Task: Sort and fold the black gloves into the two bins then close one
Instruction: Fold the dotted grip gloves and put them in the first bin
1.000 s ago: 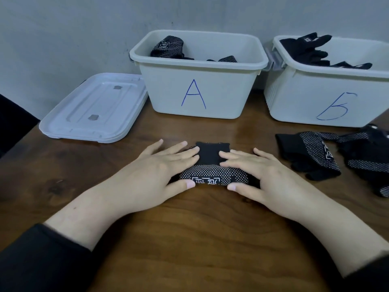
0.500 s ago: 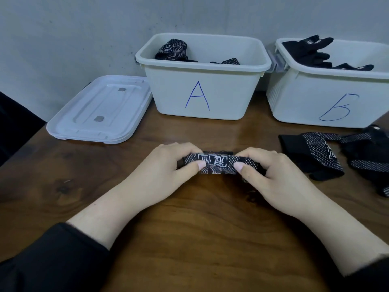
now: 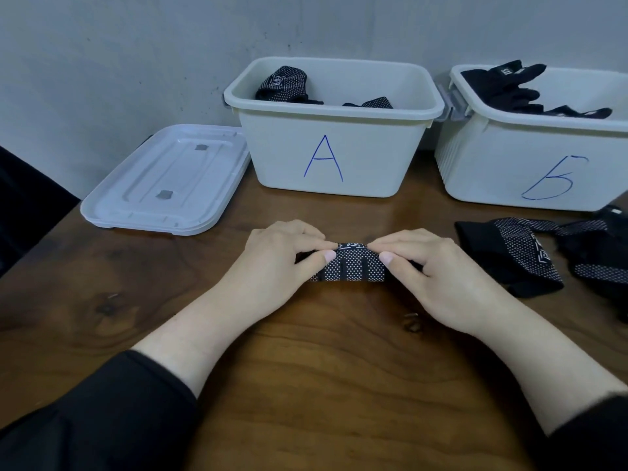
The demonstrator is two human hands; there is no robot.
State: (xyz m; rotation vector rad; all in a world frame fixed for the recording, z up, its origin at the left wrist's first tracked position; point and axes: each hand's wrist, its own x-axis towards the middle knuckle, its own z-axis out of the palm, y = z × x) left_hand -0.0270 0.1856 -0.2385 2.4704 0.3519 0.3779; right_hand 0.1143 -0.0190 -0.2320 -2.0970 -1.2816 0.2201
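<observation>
Both hands are on one folded glove in the middle of the wooden surface, right in front of the person. The left hand has its fingers curled over the glove's left end with the thumb pinching the near side, and the right hand does the same on the right end, so each hand is gripping it. The glove is a small bundle, black with white dots, showing ridges on the near face and a bit of white logo on top. Behind it sits bin A, open, with a couple of dotted gloves inside. Just to its right, nearly touching at the latch, is bin B, also open, with plain black gloves piled in it. A white lid lies flat on the surface to the left of bin A. On the right, in front of bin B, there's a loose heap of unfolded gloves, apart from the right hand. Black sleeves cover both forearms.
</observation>
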